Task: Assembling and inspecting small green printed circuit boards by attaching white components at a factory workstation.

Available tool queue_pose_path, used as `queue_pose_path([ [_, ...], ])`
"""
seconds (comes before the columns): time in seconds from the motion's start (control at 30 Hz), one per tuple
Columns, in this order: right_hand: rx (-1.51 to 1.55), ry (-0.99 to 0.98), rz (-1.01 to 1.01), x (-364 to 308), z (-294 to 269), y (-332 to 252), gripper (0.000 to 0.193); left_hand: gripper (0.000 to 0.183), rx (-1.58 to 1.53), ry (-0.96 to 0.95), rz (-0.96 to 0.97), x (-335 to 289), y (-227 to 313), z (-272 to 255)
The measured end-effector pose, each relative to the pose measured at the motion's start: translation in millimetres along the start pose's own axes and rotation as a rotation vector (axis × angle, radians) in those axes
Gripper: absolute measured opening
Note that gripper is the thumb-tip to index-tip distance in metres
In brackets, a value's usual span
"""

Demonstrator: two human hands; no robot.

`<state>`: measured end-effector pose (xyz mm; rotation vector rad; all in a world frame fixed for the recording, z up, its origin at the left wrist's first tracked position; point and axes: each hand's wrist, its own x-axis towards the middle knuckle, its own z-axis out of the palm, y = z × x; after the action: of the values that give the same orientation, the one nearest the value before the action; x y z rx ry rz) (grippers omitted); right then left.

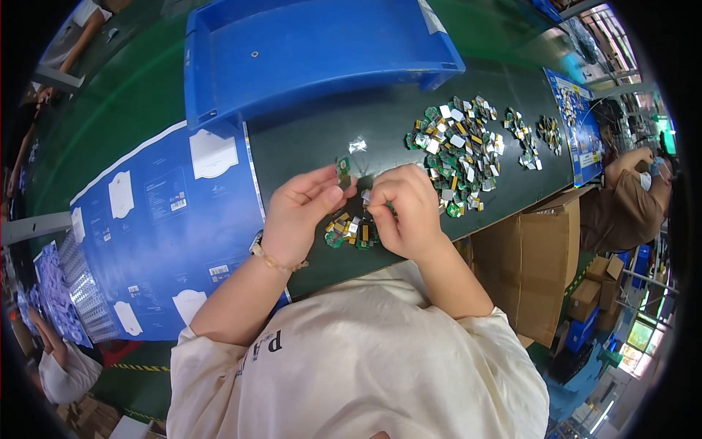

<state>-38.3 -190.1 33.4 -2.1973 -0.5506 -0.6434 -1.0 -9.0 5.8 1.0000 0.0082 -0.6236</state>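
Note:
My left hand (307, 201) pinches a small green circuit board (343, 171) between thumb and fingers, held upright above the dark table. Close by on the right, my right hand (406, 208) is closed, thumb against forefinger, at a small pale piece (366, 196) too small to name. Under and between both hands lies a small group of circuit boards (342, 230), partly hidden by the right hand. Just beyond the hands sits a crumpled clear or silvery scrap (357, 145). A large heap of green, white and gold circuit boards (461, 146) spreads right of my right hand.
A big blue plastic bin (314, 55) stands at the far side. Blue printed sheets (164, 219) cover the left of the table. Two smaller board piles (523, 139) lie beyond the heap. An open cardboard box (523, 267) stands at the right edge. Other people sit at both sides.

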Motion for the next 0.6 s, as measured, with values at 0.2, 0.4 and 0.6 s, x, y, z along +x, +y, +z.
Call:
queue_pose_path([
  [0.2, -0.186, -0.144, 0.237, 18.5, 4.2, 42.1, 0.012, 0.026, -0.112, 0.101, 0.122, 0.7, -1.9, -4.5],
  [0.4, -0.331, -0.235, 0.236, 33.6, 12.6, 58.8, 0.013, 0.012, 0.456, -0.009, 0.179, -1.5, -3.7, -7.4],
  [0.6, -0.428, -0.17, 0.286, 34.8, 10.8, 48.3, 0.022, 0.018, 1.186, -0.149, 0.679, -1.4, 4.8, 6.1],
])
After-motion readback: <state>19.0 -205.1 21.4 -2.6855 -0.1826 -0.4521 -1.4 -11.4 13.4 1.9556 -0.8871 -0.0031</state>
